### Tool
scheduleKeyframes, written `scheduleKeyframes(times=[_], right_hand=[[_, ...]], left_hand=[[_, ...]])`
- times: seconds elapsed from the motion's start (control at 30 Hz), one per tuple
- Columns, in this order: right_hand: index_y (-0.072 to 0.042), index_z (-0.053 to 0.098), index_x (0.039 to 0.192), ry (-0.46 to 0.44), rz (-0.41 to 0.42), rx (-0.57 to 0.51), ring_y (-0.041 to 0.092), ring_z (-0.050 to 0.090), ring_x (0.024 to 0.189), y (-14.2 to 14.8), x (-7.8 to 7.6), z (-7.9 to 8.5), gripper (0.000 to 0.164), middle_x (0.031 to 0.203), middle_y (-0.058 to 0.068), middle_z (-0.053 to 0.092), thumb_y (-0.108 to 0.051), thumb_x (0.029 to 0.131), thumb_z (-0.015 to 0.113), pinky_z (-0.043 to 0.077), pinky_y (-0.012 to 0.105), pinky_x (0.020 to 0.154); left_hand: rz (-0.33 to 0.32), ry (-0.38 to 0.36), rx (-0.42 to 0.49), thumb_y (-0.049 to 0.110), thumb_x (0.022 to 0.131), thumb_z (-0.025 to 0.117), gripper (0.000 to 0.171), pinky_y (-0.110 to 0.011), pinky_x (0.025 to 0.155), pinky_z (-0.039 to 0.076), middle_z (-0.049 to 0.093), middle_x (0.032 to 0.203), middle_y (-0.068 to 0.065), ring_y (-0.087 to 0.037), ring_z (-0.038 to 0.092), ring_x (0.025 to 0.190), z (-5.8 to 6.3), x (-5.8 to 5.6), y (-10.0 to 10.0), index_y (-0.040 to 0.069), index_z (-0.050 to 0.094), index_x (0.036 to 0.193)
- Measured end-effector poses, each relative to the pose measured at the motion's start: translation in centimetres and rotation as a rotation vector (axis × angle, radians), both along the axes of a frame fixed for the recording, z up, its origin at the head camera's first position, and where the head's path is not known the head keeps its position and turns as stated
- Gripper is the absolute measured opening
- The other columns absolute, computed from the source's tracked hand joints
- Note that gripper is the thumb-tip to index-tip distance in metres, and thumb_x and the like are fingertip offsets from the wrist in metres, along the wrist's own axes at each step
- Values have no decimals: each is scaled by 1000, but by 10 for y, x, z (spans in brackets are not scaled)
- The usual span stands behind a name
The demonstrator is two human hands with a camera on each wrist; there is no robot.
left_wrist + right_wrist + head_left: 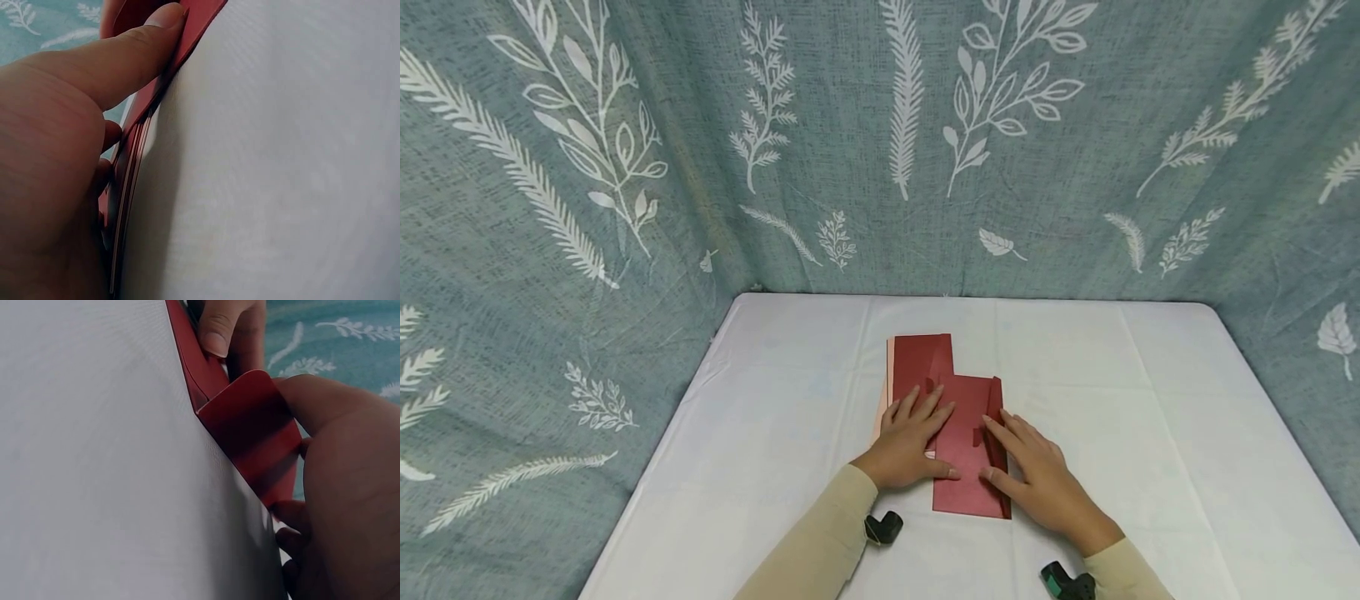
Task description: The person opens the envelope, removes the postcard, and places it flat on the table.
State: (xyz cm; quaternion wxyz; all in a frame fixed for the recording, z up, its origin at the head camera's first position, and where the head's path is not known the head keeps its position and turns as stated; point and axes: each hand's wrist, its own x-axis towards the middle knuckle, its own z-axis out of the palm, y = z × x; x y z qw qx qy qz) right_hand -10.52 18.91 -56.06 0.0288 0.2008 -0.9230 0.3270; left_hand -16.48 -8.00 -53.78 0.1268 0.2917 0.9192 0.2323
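Fingers spread, the left hand [906, 447] lies palm down as the right hand [1042, 477] angles inward, thumb parted from fingers.

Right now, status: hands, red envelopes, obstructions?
Left hand spread across front envelope and rear envelope. Right hand touching front envelope's raised flap. Front envelope overlaps rear; no obstruction visible.

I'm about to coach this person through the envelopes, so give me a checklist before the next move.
1. Front red envelope steadied: ok; the left hand rests on it and on the rear red envelope.
2. Right hand at the flap: ok, touching it.
3. Flap folded flat: not ok; it stands raised in the right wrist view.
4. Front envelope clear of the rear one: not ok; they overlap.
5. Contents inside: cannot tell.
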Motion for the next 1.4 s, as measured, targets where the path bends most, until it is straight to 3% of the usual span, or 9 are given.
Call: scheduleKeyframes(times=[0.3,0.77,1.0,1.4], right_hand=[[-20,43,169,-22,-20,-54,40,32,157,5,2,-1,70,171,11,41,-44,108,68,26,77,114],[-12,47,164,55,-93,-110,42,43,149,14,9,2,66,161,15,51,-32,106,72,32,76,111],[0,49,160,91,-160,-68,50,45,145,17,11,4,67,157,27,52,-19,101,76,34,78,108],[4,53,157,8,-196,117,53,26,155,19,9,3,59,168,30,37,-17,105,71,31,76,108]], left_hand=[[2,-1,4,67,91,79,108,-61,127,2,7,182,2,-31,-5,165,-1,-1,0,21,29,174],[-1,1,27,64,91,82,108,-62,126,4,8,182,-2,-35,-1,165,0,-1,-1,18,31,174],[-2,-2,24,64,91,81,108,-62,126,3,8,182,-1,-34,-2,165,-1,0,-1,19,30,174],[30,-9,35,60,92,80,103,-61,127,5,11,182,-1,-32,0,165,1,0,2,19,33,173]])
